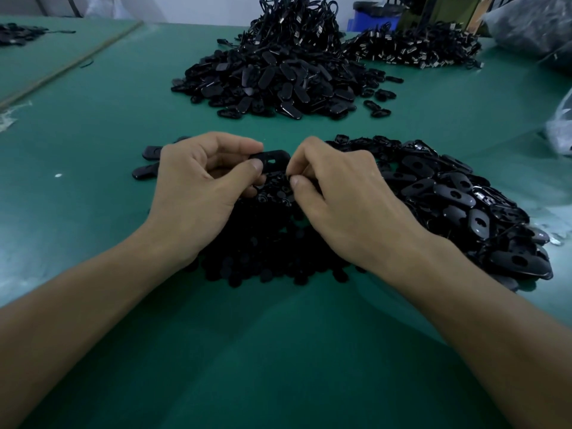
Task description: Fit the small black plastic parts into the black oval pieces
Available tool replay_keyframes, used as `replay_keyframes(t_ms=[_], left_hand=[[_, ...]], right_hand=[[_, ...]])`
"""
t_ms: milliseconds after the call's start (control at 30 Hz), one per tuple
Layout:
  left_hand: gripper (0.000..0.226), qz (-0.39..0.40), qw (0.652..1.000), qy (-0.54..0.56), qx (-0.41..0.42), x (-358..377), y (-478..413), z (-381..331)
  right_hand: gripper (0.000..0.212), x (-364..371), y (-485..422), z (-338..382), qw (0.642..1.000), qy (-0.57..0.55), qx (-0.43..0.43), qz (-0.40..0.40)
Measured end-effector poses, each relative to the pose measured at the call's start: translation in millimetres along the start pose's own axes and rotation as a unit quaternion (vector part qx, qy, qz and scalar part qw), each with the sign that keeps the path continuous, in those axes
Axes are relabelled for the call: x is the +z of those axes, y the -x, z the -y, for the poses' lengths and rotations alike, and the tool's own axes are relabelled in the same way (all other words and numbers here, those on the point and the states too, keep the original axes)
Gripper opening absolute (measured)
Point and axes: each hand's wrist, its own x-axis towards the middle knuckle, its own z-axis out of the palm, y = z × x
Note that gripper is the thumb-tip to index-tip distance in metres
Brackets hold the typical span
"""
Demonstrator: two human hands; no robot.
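Note:
My left hand grips a black oval piece between thumb and curled fingers, just above the table. My right hand is right beside it, thumb and forefinger pinched together at the oval's lower right edge; whatever small part they hold is hidden. Under both hands lies a heap of small round black plastic parts. A pile of black oval pieces with holes spreads out to the right of my right hand.
The green table carries a large mound of oval pieces at the back centre and black cables with metal plugs behind it. Two loose ovals lie left of my left hand. Plastic bags sit at the right edge.

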Motion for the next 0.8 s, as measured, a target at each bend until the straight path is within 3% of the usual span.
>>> replay_keyframes(t_ms=[567,800], left_hand=[[0.016,0.008,1.0,-0.002,0.018,-1.1,-0.3,2.5],[0.018,0.009,1.0,-0.009,0.021,-1.2,-1.3,3.7]], right_hand=[[0.002,2.1,-1.0,-1.3,0.997,-0.056,0.008,-0.043],[0.011,0.2,-0.4,1.3,0.995,-0.071,0.021,-0.071]])
